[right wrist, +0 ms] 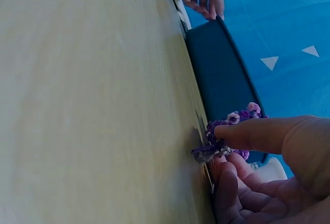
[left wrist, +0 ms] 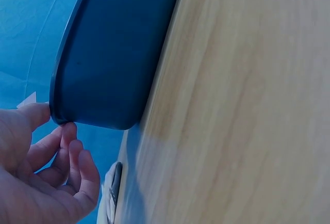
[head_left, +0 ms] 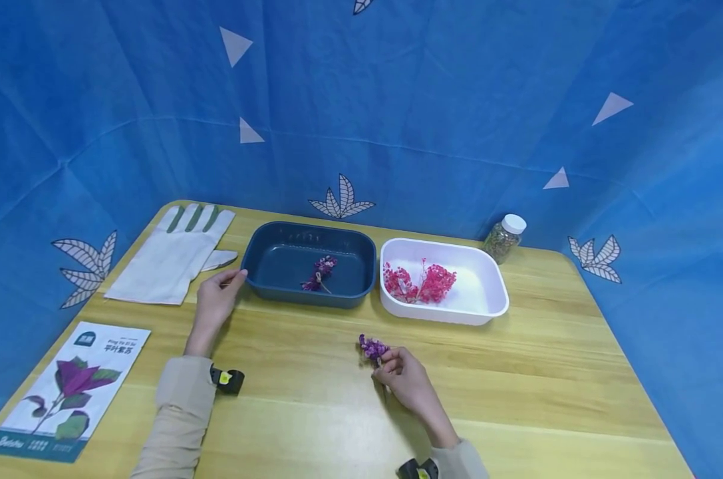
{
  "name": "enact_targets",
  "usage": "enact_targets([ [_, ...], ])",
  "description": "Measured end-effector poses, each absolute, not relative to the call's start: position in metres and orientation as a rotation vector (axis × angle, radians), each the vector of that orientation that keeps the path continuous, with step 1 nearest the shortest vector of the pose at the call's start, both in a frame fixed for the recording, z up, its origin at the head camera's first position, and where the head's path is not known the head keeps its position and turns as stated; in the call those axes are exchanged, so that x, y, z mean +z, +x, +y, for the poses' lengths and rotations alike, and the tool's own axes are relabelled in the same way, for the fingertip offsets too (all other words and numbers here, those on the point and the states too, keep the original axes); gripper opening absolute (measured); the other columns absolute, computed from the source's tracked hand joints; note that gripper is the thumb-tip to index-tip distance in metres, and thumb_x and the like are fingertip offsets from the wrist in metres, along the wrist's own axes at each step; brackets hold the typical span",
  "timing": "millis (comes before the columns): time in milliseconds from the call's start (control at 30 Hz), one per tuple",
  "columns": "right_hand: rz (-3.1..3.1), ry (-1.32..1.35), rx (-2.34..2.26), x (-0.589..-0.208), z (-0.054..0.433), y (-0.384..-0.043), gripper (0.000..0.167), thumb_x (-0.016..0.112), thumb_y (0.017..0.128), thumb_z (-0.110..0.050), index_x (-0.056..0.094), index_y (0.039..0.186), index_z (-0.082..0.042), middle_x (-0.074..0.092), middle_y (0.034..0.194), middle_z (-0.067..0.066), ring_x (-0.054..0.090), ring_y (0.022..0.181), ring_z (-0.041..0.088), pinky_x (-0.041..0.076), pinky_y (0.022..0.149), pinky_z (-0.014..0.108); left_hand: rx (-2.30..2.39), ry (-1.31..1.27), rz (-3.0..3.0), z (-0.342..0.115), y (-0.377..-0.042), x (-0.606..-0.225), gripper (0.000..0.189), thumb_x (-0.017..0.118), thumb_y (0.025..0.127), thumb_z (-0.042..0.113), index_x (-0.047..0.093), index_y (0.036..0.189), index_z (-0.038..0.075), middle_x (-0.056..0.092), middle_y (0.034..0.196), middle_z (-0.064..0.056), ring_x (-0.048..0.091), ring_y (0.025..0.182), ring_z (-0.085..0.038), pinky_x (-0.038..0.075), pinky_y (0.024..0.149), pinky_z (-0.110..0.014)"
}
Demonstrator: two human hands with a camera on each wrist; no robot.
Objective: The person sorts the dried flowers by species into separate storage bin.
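Observation:
With thumb and fingertips, my left hand (head_left: 215, 301) pinches the rim of a dark blue basin (head_left: 304, 299) at its left front corner; the left wrist view shows this grip on the basin (left wrist: 113, 53) closely. Inside the basin lies a purple dried flower sprig (head_left: 320, 271). My right hand (head_left: 406, 382) holds another purple dried flower sprig (head_left: 372, 348) by its stem, over the table in front of the two basins. In the right wrist view, the thumb and fingers close around this flower (right wrist: 234, 121), partly hiding it.
A white basin (head_left: 493, 307) holding pink dried flowers (head_left: 437, 284) stands right of the blue one. Behind it is a white-capped jar (head_left: 501, 241). White gloves (head_left: 169, 256) and a seed packet (head_left: 68, 392) lie on the left of the wooden table (head_left: 553, 372).

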State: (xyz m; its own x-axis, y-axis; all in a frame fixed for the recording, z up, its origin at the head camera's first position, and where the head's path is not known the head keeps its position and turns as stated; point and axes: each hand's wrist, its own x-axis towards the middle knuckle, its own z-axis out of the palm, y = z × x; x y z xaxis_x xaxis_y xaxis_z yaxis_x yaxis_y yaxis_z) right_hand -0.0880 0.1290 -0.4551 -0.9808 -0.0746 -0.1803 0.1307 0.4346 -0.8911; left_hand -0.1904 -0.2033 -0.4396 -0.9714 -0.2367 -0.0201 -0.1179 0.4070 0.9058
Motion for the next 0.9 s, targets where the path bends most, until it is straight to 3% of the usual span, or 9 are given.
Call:
enact_targets([
  [433, 2.327, 0.047, -1.832, -0.453, 0.124, -0.092, 0.032, 0.063, 0.084, 0.002, 0.052, 0.113, 0.010, 0.063, 0.089, 0.012, 0.057, 0.074, 0.015, 0.052, 0.058, 0.022, -1.624, 0.316, -2.547, -0.204, -0.190, -0.438, 0.053, 0.047, 0.099, 0.037, 0.052, 0.131, -0.005, 0.056, 0.125, -0.024, 0.052, 0.111, -0.030, 0.042, 0.088, -0.035],
  [667, 2.344, 0.022, -1.897, -0.447, 0.112, -0.101, 0.031, 0.065, 0.085, 0.000, 0.054, 0.112, 0.008, 0.063, 0.089, 0.011, 0.058, 0.076, 0.013, 0.050, 0.069, 0.020, -1.635, 0.314, -2.531, -0.203, -0.191, -0.439, 0.052, 0.048, 0.099, 0.036, 0.051, 0.132, -0.005, 0.057, 0.124, -0.024, 0.053, 0.110, -0.029, 0.042, 0.086, -0.031],
  [900, 2.409, -0.065, -1.929, -0.429, 0.096, -0.126, 0.030, 0.064, 0.084, 0.002, 0.055, 0.112, 0.008, 0.064, 0.091, 0.015, 0.060, 0.078, 0.017, 0.049, 0.069, 0.019, -1.625, 0.318, -2.521, -0.202, -0.191, -0.440, 0.051, 0.048, 0.099, 0.035, 0.052, 0.132, -0.004, 0.057, 0.123, -0.023, 0.052, 0.109, -0.028, 0.041, 0.086, -0.030],
])
